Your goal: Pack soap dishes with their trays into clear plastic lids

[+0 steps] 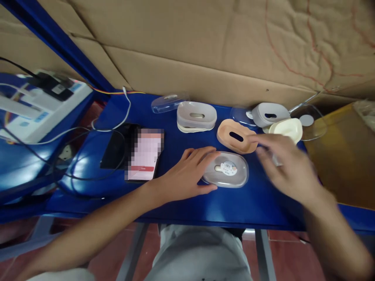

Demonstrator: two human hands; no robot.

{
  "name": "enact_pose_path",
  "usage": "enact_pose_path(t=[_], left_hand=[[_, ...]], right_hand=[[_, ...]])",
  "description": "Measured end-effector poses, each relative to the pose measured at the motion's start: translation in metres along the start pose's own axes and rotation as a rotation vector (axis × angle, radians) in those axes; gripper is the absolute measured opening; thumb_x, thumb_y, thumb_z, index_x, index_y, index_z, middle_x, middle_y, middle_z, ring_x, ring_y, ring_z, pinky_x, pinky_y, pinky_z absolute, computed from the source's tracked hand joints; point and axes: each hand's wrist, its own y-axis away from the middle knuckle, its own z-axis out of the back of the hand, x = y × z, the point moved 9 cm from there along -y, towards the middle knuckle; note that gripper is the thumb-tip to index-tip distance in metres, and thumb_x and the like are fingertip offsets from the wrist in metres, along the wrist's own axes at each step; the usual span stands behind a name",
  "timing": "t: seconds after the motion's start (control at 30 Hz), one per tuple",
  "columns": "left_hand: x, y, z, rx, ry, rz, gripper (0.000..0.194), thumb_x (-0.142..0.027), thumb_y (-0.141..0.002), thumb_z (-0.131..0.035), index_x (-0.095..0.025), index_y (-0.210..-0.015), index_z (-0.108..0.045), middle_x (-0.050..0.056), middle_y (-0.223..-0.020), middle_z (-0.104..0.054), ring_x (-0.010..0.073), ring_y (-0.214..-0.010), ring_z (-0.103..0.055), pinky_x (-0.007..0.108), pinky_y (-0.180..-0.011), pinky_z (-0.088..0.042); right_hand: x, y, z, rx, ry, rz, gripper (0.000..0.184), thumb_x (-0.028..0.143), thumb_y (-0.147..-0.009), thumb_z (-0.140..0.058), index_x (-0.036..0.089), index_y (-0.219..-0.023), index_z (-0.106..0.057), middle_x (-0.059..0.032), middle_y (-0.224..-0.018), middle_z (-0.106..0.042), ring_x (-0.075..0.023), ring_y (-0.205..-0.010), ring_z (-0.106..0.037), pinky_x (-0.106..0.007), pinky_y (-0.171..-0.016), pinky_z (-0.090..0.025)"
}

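A pale oval soap box [231,180] with a clear lid and a round white label lies flat near the table's front. My left hand [191,171] is curved around its left end, fingers along the far side and thumb at the near edge. Behind the box sits a peach oval tray [225,136] with a dark slot in its floor. My right hand [285,166], blurred, is at the tray's right end; its index finger and thumb are apart, the fingertip at the rim. Whether it touches the rim, I cannot tell.
A grey-white soap box [197,107] stands at the back with a clear lid [168,104] beside it. Farther right are another grey box [271,111] and a cream tray [288,128]. A phone [143,156], a power strip [73,97] and cables lie left; a cardboard box [342,156] stands right.
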Motion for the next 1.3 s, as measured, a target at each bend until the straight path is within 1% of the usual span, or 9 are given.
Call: enact_pose_path(t=[0.13,0.27,0.5,0.67,0.77,0.9,1.07,1.17,1.3], left_hand=[[0.000,0.000,0.001,-0.003,-0.016,-0.012,0.084,-0.039,-0.091,-0.085,-0.025,-0.161,-0.040,0.019,-0.161,-0.050,0.0381,-0.144,-0.054,0.056,-0.117,-0.045],[-0.002,0.000,0.003,-0.008,-0.039,-0.023,0.076,-0.037,-0.091,-0.085,-0.028,-0.157,-0.048,0.017,-0.159,-0.051,0.0378,-0.142,-0.055,0.055,-0.116,-0.047],[0.004,0.004,0.002,-0.016,0.022,0.037,0.076,-0.033,-0.087,-0.086,-0.027,-0.153,-0.050,0.016,-0.161,-0.046,0.0382,-0.143,-0.052,0.057,-0.119,-0.048],[0.009,0.002,0.000,-0.027,0.016,0.051,0.069,-0.030,-0.090,-0.082,-0.027,-0.151,-0.048,0.017,-0.163,-0.044,0.0375,-0.146,-0.052,0.058,-0.118,-0.048],[0.011,0.001,0.002,-0.024,-0.002,0.062,0.067,-0.030,-0.090,-0.082,-0.028,-0.149,-0.049,0.016,-0.163,-0.045,0.0376,-0.145,-0.053,0.058,-0.119,-0.047],[0.018,0.002,0.016,0.001,-0.055,0.093,0.058,-0.028,-0.088,-0.080,-0.024,-0.140,-0.056,0.016,-0.161,-0.046,0.0383,-0.144,-0.052,0.057,-0.120,-0.046],[0.028,0.009,0.035,0.030,-0.108,0.155,0.047,-0.031,-0.085,-0.080,-0.021,-0.127,-0.061,0.016,-0.158,-0.046,0.0407,-0.140,-0.054,0.059,-0.117,-0.047],[0.013,0.010,0.029,0.061,-0.100,0.121,0.044,-0.026,-0.084,-0.077,-0.019,-0.123,-0.060,0.016,-0.151,-0.050,0.0381,-0.133,-0.057,0.057,-0.114,-0.050],[-0.031,0.001,0.007,0.086,-0.106,-0.026,0.044,-0.015,-0.083,-0.072,-0.020,-0.124,-0.061,0.017,-0.152,-0.050,0.0366,-0.140,-0.053,0.053,-0.115,-0.048]], right_hand=[[-0.019,0.007,-0.052,0.127,0.116,0.006,0.038,0.019,-0.111,-0.049,0.023,-0.146,-0.062,-0.0097,-0.143,-0.073,-0.0286,-0.133,-0.068,-0.049,-0.109,-0.049],[-0.029,0.017,-0.069,0.123,0.166,-0.007,0.034,0.018,-0.109,-0.054,0.023,-0.141,-0.066,-0.0096,-0.142,-0.074,-0.0281,-0.129,-0.070,-0.049,-0.109,-0.047],[-0.029,0.018,-0.061,0.087,0.137,-0.031,0.031,0.014,-0.108,-0.056,0.023,-0.134,-0.068,-0.0076,-0.135,-0.077,-0.0259,-0.123,-0.073,-0.047,-0.109,-0.047],[-0.025,0.018,-0.052,0.063,0.061,-0.023,0.047,0.012,-0.109,-0.049,0.023,-0.154,-0.056,-0.0104,-0.144,-0.072,-0.0287,-0.137,-0.066,-0.052,-0.118,-0.047],[-0.012,0.018,-0.048,0.080,-0.061,0.036,0.052,0.022,-0.110,-0.051,0.028,-0.162,-0.046,-0.0095,-0.152,-0.067,-0.0293,-0.143,-0.061,-0.054,-0.119,-0.047],[-0.003,0.017,-0.054,0.120,-0.028,0.064,0.051,0.026,-0.112,-0.050,0.026,-0.162,-0.046,-0.0102,-0.154,-0.066,-0.0281,-0.142,-0.062,-0.053,-0.120,-0.046],[-0.015,0.017,-0.060,0.090,0.145,-0.026,0.043,0.020,-0.109,-0.052,0.023,-0.152,-0.058,-0.0108,-0.148,-0.070,-0.0291,-0.138,-0.064,-0.054,-0.120,-0.043],[-0.024,0.017,-0.048,0.055,0.170,-0.030,0.042,0.014,-0.108,-0.049,0.023,-0.147,-0.062,-0.0098,-0.143,-0.073,-0.0274,-0.135,-0.066,-0.054,-0.121,-0.040],[-0.056,0.032,0.004,-0.050,0.128,-0.133,0.040,0.013,-0.107,-0.047,0.025,-0.139,-0.068,-0.0091,-0.137,-0.076,-0.0292,-0.128,-0.070,-0.053,-0.113,-0.048]])
